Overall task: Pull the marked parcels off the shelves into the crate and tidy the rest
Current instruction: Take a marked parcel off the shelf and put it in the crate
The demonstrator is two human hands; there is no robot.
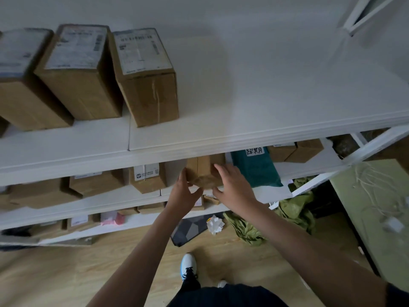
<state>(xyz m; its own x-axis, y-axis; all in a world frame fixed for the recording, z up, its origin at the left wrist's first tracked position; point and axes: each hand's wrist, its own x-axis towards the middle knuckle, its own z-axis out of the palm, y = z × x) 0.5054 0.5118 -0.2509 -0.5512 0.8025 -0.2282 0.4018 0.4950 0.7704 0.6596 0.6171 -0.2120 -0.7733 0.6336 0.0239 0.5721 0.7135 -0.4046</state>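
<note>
A small brown cardboard parcel [204, 171] stands on the second shelf [276, 191] of a white rack, partly under the top shelf's edge. My left hand [184, 193] holds its left side, thumb and fingers curled round the lower corner. My right hand [234, 187] lies against its right side with fingers spread and fairly straight. To the right leans a teal mailer bag [256, 169] with a white handwritten label. Left of the held parcel stands a labelled brown box [148, 178]. No crate is in view.
Three labelled brown boxes [143, 76] stand on the top shelf [265, 107], whose right half is bare. More boxes fill the lower shelves. On the wood floor lie a crumpled green cloth [294, 211], a white paper ball [215, 224] and a dark bag. A green table [380, 207] stands at right.
</note>
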